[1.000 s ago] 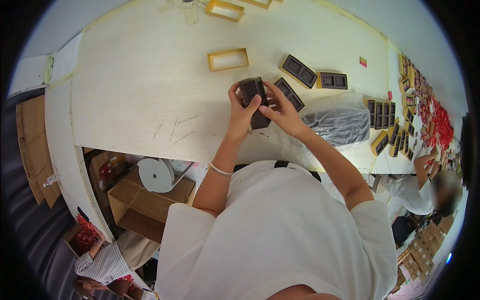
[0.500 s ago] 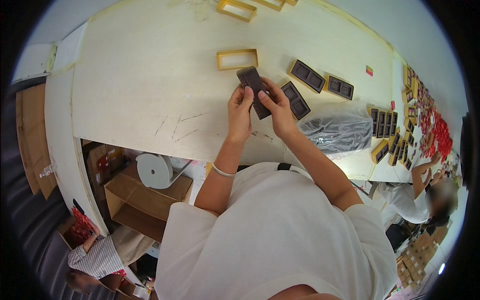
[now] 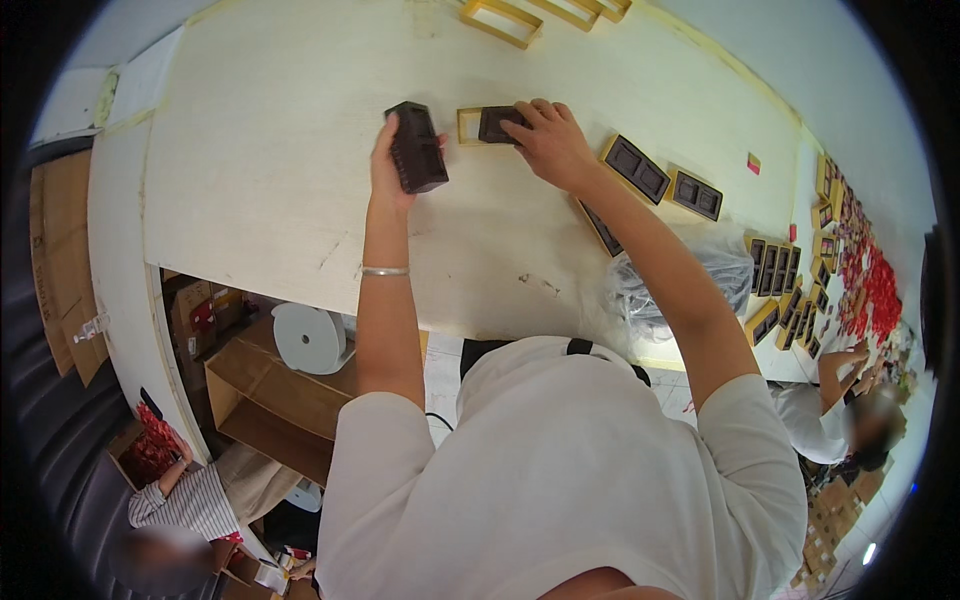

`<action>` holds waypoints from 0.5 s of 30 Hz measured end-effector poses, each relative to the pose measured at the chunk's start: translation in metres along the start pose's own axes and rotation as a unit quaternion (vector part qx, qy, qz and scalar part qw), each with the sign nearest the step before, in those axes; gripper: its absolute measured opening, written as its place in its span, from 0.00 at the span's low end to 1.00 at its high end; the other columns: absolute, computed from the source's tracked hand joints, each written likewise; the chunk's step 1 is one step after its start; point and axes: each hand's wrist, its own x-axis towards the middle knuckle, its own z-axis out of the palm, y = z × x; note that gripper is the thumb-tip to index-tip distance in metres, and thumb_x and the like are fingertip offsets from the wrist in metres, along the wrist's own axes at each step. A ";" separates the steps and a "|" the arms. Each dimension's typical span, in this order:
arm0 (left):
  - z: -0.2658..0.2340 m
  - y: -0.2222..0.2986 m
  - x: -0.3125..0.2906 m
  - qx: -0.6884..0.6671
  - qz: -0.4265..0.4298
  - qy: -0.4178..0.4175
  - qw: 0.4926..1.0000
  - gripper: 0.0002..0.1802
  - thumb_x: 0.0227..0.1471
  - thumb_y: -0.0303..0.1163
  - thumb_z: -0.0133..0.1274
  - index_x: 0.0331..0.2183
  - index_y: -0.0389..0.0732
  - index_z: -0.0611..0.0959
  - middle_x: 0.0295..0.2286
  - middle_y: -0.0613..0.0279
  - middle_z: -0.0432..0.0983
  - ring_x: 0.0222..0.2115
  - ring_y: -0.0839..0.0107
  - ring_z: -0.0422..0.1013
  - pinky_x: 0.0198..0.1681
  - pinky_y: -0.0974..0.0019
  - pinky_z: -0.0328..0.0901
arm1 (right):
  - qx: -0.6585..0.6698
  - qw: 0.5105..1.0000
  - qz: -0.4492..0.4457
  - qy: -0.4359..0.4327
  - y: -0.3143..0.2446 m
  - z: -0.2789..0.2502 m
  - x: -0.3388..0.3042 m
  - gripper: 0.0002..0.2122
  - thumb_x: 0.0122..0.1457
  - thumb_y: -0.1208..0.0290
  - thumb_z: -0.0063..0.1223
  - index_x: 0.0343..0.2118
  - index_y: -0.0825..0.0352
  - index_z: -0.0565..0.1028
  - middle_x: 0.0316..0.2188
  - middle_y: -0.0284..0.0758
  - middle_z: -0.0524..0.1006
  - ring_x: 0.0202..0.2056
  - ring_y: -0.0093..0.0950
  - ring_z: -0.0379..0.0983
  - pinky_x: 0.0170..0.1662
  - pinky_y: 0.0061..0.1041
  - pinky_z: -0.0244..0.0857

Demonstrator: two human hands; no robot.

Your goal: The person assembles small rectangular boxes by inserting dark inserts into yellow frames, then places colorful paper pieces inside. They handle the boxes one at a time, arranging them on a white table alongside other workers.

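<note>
My left hand [image 3: 386, 168] is wrapped round a stack of dark brown plastic tray inserts [image 3: 418, 152], held up over the white table. To its right, my right hand [image 3: 552, 143] grips a single dark insert [image 3: 494, 125] by its right end. That insert lies over or partly inside a gold rectangular box frame [image 3: 468, 127], whose left end is still visible. My fingers hide the frame's right end. Just right of my right hand sits a gold box with a dark insert [image 3: 637, 168], and another such box [image 3: 697, 194] stands beside it.
More gold frames [image 3: 502, 22] lie at the table's far edge. A clear plastic bag [image 3: 665, 295] rests beneath my right forearm, near several filled boxes [image 3: 772, 268]. Red pieces [image 3: 872, 285] are heaped at far right, by a co-worker [image 3: 820, 415]. An open carton [image 3: 275, 400] is at lower left.
My hands have moved apart. The left carried the stack leftward; the right brought one insert to the gold frame, which both hands had been near before.
</note>
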 end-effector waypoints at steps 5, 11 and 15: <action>0.014 -0.009 0.025 0.208 -0.106 -0.016 0.972 0.25 0.44 0.42 0.55 0.42 0.39 0.71 0.30 0.61 0.72 0.26 0.73 0.71 0.27 0.72 0.66 | 0.068 0.996 -0.033 -0.036 -0.005 0.020 0.008 0.17 0.47 0.67 0.54 0.42 0.58 0.72 0.46 0.38 0.65 0.50 0.34 0.59 0.50 0.33 0.54; 0.028 -0.013 0.025 0.251 -0.096 -0.008 0.963 0.26 0.43 0.43 0.56 0.42 0.39 0.71 0.29 0.62 0.72 0.26 0.73 0.71 0.27 0.73 0.66 | 0.248 0.968 0.014 0.043 0.006 0.014 -0.005 0.25 0.44 0.68 0.54 0.49 0.60 0.67 0.51 0.45 0.61 0.54 0.42 0.55 0.55 0.40 0.50; 0.026 -0.016 0.022 0.247 -0.101 -0.001 0.964 0.26 0.43 0.44 0.55 0.42 0.40 0.72 0.29 0.62 0.72 0.25 0.74 0.71 0.26 0.73 0.66 | 0.155 0.981 -0.050 -0.109 0.030 -0.015 -0.034 0.27 0.45 0.77 0.48 0.53 0.61 0.62 0.54 0.46 0.57 0.53 0.42 0.57 0.54 0.36 0.54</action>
